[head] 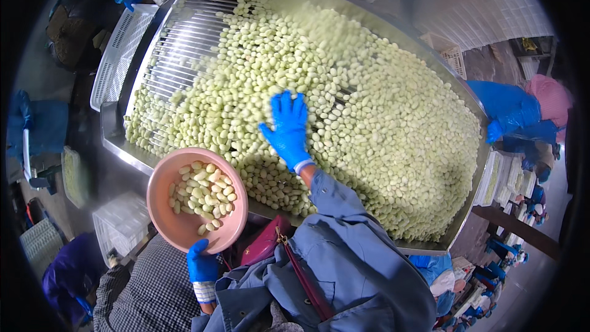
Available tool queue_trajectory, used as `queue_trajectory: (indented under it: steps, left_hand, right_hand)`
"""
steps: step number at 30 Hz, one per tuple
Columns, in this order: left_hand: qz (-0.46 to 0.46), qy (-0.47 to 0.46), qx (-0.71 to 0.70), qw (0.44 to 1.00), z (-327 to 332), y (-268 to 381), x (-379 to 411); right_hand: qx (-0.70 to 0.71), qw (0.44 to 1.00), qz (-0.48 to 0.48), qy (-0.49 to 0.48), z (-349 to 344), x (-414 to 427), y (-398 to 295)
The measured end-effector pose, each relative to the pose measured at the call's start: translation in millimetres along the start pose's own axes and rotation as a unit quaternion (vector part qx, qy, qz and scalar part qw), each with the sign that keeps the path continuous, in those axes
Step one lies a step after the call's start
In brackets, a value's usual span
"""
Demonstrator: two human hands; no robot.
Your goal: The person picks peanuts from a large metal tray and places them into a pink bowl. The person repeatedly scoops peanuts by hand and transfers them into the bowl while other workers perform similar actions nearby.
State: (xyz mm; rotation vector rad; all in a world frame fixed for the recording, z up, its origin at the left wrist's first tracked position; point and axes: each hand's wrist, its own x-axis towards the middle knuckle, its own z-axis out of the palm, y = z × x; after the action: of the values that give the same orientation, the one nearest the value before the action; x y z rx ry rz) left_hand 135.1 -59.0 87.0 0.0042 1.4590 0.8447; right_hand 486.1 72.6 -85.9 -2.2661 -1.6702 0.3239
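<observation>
A wide stainless steel sorting table (131, 159) with a slatted bed lies before me, heaped with pale green oval fruits (396, 138). My right hand (288, 124), in a blue rubber glove, lies palm down on the fruits near the middle, thumb out and fingers slightly spread. Nothing shows in its grasp, though what is under the palm is hidden. My left hand (203, 260), also blue-gloved, grips the near rim of a pink plastic bowl (159, 207). This bowl is beside the table's near left edge, with several paler, yellowish fruits (205, 189) inside.
Bare metal slats (184, 50) show at the table's left end. A white perforated crate (103, 80) stands beyond that end. On my left is a person in a checked garment (147, 286). Another person in a blue apron (502, 97) is at the right edge.
</observation>
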Motion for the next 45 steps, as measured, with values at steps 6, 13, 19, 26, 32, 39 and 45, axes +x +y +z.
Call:
queue_trajectory:
  steps: [6,13,19,26,32,39,45]
  left_hand:
    - [0.117,-0.017,0.203,0.972,-37.0,-12.9,18.6]
    - [0.041,-0.019,0.026,0.999,-22.9,-5.5,19.0]
    - [0.001,-0.013,-0.012,1.000,8.1,3.2,5.4]
    - [0.018,-0.004,-0.002,1.000,-9.6,-3.4,15.4]
    - [0.052,0.011,0.069,0.996,-24.7,-11.6,19.4]
    - [0.022,0.033,-0.032,0.999,-0.7,2.8,9.8]
    - [0.108,-0.003,0.131,0.985,-25.2,-10.7,26.1]
  right_hand:
    - [0.046,0.992,-0.047,0.111,-5.8,42.6,95.1]
    - [-0.267,0.952,0.129,0.079,-90.5,-18.8,206.9]
    - [0.105,0.985,0.050,0.125,-55.8,9.7,134.8]
    - [0.027,0.990,0.109,0.088,-37.0,145.0,147.9]
    - [0.191,0.963,0.129,0.137,17.7,144.1,166.1]
    - [0.158,0.979,0.082,0.103,-6.0,155.7,142.1]
    - [0.451,0.868,0.206,0.000,-16.2,125.1,113.6]
